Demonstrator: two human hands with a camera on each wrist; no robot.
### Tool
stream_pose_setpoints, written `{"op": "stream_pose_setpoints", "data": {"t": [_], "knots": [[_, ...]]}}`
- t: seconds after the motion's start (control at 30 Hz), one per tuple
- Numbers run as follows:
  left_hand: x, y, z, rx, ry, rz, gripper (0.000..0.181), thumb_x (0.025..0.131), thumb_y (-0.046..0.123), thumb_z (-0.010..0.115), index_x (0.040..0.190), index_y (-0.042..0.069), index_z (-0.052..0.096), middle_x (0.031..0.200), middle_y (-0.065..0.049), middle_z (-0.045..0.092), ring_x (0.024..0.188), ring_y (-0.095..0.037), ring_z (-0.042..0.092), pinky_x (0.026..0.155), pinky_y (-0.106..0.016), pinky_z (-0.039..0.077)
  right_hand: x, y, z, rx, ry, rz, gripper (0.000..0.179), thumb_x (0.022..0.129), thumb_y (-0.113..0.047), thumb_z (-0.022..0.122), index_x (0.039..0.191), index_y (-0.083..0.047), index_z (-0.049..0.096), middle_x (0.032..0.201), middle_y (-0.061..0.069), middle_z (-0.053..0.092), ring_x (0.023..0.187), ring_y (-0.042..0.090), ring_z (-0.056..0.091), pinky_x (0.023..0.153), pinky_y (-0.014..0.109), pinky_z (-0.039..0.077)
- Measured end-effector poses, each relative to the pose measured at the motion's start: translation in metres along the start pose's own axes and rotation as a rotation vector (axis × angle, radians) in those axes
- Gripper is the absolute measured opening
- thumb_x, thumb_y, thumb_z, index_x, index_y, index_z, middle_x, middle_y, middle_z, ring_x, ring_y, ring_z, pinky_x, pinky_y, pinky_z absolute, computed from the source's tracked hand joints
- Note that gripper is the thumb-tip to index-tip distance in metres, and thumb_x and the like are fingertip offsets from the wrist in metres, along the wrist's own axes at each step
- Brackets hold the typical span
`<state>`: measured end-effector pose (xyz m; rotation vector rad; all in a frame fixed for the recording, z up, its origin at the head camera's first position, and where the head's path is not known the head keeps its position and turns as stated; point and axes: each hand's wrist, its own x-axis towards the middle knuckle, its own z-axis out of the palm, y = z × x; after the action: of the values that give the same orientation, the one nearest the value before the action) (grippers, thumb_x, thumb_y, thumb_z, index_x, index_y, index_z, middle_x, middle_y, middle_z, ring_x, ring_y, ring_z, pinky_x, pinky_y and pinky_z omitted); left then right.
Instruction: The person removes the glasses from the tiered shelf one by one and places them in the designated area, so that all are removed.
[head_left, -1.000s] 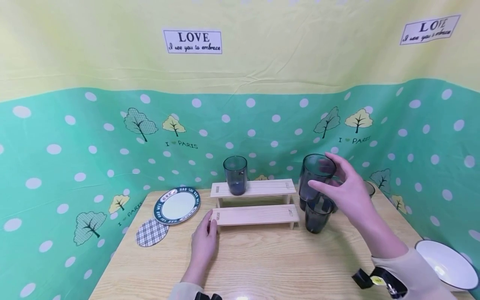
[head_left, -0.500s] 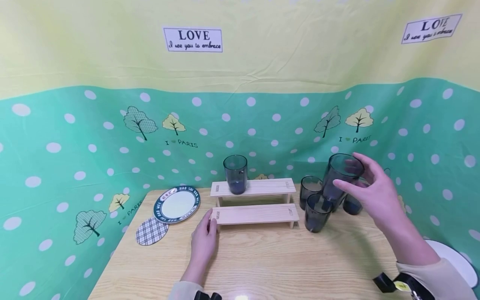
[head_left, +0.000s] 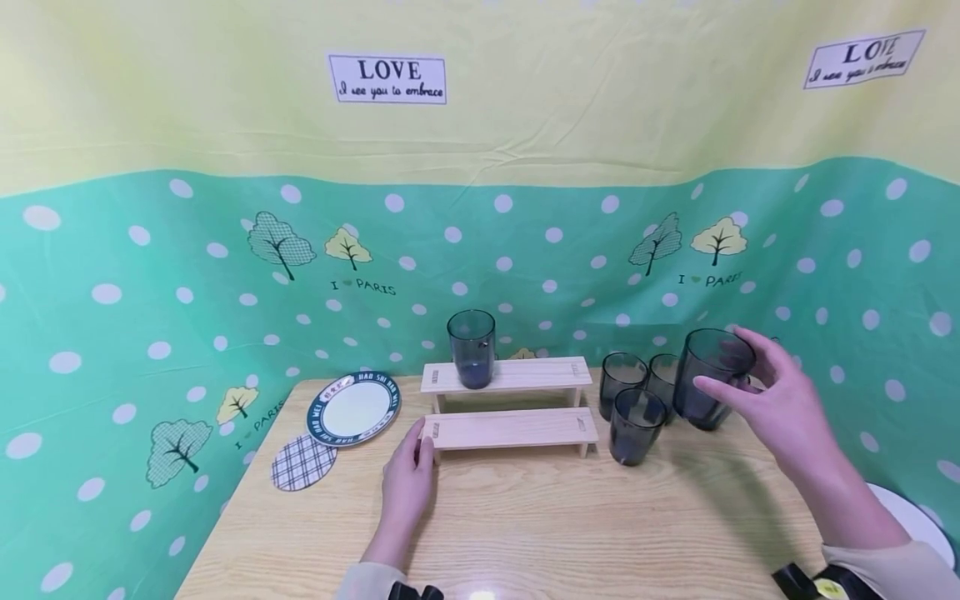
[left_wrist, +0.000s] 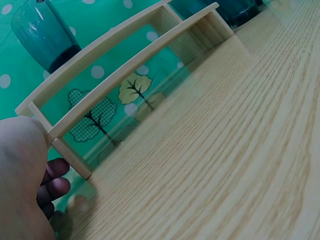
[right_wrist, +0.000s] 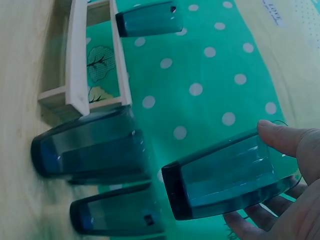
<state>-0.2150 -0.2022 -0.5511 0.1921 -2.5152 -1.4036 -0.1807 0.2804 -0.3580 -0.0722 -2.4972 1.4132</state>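
My right hand (head_left: 783, 408) holds a dark tinted drinking glass (head_left: 708, 383) near its rim, thumb on one side and fingers on the other. In the right wrist view this glass (right_wrist: 225, 180) is raised beside the standing ones. My left hand (head_left: 407, 483) grips the left end of a two-tier wooden rack (head_left: 513, 429), thumb at the front; in the left wrist view its fingers (left_wrist: 54, 189) curl by the end leg. A similar glass (head_left: 471, 350) stands on the upper tier, left of its middle. Several glasses (head_left: 636, 427) stand on the table right of the rack.
A white plate with a dark patterned rim (head_left: 354, 408) lies at the left, beside a checked round coaster (head_left: 303, 463). Partly behind the right sleeve is a white dish (head_left: 911, 517). A green dotted cloth (head_left: 540, 275) hangs behind the wooden table (head_left: 525, 517).
My right hand has carried the glass rightward from beside the rack, past the other glasses, and has lowered it in the last half second. The left hand and the rack stay put.
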Motion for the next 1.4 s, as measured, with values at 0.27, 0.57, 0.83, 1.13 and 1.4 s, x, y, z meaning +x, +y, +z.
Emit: {"op": "stream_pose_setpoints", "data": {"t": [0.27, 0.57, 0.83, 1.13, 1.4], "knots": [[-0.002, 0.003, 0.001, 0.009, 0.010, 0.010, 0.051, 0.119, 0.029, 0.051, 0.166, 0.011, 0.050, 0.144, -0.017, 0.069, 0.132, -0.037, 0.064, 0.115, -0.063, 0.048, -0.002, 0.024, -0.001, -0.021, -0.048, 0.071, 0.112, 0.098, -0.046, 0.086, 0.179, -0.017, 0.014, 0.165, 0.032, 0.043, 0.142, 0.064, 0.048, 0.076, 0.009, 0.051], [-0.003, 0.003, 0.000, 0.009, 0.006, 0.016, 0.051, 0.119, 0.029, 0.049, 0.166, 0.010, 0.050, 0.144, -0.018, 0.068, 0.129, -0.035, 0.065, 0.112, -0.063, 0.050, -0.002, 0.048, 0.011, 0.008, -0.086, 0.102, 0.114, 0.100, -0.042, 0.085, 0.179, -0.013, 0.009, 0.172, 0.038, 0.028, 0.147, 0.067, 0.038, 0.101, 0.035, 0.059], [-0.002, 0.004, -0.001, 0.008, 0.007, 0.002, 0.052, 0.119, 0.030, 0.050, 0.167, 0.011, 0.049, 0.148, -0.018, 0.066, 0.137, -0.039, 0.062, 0.117, -0.063, 0.046, 0.000, 0.061, 0.019, -0.082, -0.081, 0.102, 0.118, 0.096, -0.045, 0.088, 0.179, -0.013, 0.010, 0.171, 0.041, 0.026, 0.148, 0.067, 0.035, 0.109, 0.078, 0.042], [-0.002, 0.003, 0.001, 0.011, 0.015, 0.016, 0.051, 0.119, 0.030, 0.050, 0.166, 0.011, 0.050, 0.144, -0.017, 0.069, 0.129, -0.035, 0.065, 0.114, -0.063, 0.049, 0.003, 0.075, 0.033, -0.130, -0.102, 0.124, 0.118, 0.095, -0.046, 0.089, 0.177, -0.006, 0.014, 0.168, 0.044, 0.028, 0.147, 0.068, 0.035, 0.113, 0.077, 0.039], [-0.001, 0.002, 0.001, 0.008, 0.026, 0.021, 0.051, 0.119, 0.030, 0.051, 0.166, 0.011, 0.051, 0.143, -0.018, 0.069, 0.130, -0.037, 0.065, 0.114, -0.063, 0.049, 0.002, 0.087, 0.042, -0.100, -0.120, 0.144, 0.122, 0.093, -0.050, 0.090, 0.177, -0.008, 0.012, 0.174, 0.038, 0.018, 0.149, 0.069, 0.031, 0.115, 0.079, 0.036]]}}
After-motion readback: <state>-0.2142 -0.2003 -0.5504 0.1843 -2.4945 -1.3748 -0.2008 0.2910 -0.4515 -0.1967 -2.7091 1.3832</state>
